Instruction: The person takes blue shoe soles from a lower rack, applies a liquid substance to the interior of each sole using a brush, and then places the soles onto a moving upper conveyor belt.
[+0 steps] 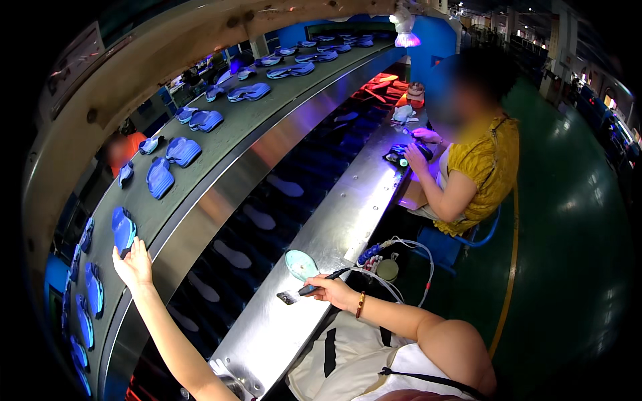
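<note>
At the left, my left hand [134, 264] reaches over the green conveyor belt, its fingers closed around the near end of a blue shoe upper [124, 228]. My right hand [332, 291] is over the metal bench and grips a black pen-like tool [313, 288] with a thin tube at its back. Just beyond that hand lies a pale green oval piece [301, 264] with small dark spots. Beside the tool's tip is a small dark rectangular patch [287, 298] on the bench.
More blue shoe uppers [182, 152] ride the upper belt [221, 130]. Pale soles [232, 254] lie on a lower dark conveyor. A person in yellow [483, 175] sits farther along the metal bench [328, 224], working on a dark item. Clear tubes [428, 267] loop beside a round container [387, 270].
</note>
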Tool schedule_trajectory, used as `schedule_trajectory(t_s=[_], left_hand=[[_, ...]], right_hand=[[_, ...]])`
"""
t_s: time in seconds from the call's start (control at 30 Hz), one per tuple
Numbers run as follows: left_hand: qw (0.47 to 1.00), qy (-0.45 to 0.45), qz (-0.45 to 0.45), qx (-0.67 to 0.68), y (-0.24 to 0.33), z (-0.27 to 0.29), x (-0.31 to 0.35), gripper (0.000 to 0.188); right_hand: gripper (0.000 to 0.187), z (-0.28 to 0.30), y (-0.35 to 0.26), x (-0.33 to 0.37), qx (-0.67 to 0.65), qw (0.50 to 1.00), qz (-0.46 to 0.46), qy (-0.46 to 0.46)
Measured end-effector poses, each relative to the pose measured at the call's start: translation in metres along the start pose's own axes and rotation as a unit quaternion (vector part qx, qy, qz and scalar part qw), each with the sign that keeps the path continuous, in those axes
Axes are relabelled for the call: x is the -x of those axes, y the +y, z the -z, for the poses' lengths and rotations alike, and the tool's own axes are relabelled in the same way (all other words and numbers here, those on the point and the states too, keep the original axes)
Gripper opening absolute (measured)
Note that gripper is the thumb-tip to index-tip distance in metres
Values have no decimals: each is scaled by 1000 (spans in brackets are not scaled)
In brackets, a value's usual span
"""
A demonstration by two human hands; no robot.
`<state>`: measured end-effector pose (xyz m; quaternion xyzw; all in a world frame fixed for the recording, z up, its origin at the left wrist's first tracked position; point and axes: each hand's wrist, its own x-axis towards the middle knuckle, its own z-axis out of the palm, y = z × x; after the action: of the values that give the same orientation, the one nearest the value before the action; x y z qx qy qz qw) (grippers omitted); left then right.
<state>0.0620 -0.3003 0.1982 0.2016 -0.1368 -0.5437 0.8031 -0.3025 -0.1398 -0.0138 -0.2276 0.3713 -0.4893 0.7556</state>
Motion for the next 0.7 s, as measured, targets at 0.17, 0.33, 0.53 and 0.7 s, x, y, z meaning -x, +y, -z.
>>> schedule_trajectory(t_s=[0.17, 0.33, 0.53, 0.7], left_hand=[[999, 34, -37, -17, -2, 3, -5, 55], [975, 23, -109, -190, -1, 14, -17, 49], [777, -56, -232, -582, -40, -23, 14, 41], [436, -105, -201, -871, -77, -60, 44, 56]], right_hand=[[18, 3, -2, -3, -22, 1000, 11, 2], [18, -1, -4, -3, -24, 1000, 11, -2], [18, 4, 1, -6, -24, 1000, 1, 13], [18, 7, 1, -7, -26, 1000, 5, 13]])
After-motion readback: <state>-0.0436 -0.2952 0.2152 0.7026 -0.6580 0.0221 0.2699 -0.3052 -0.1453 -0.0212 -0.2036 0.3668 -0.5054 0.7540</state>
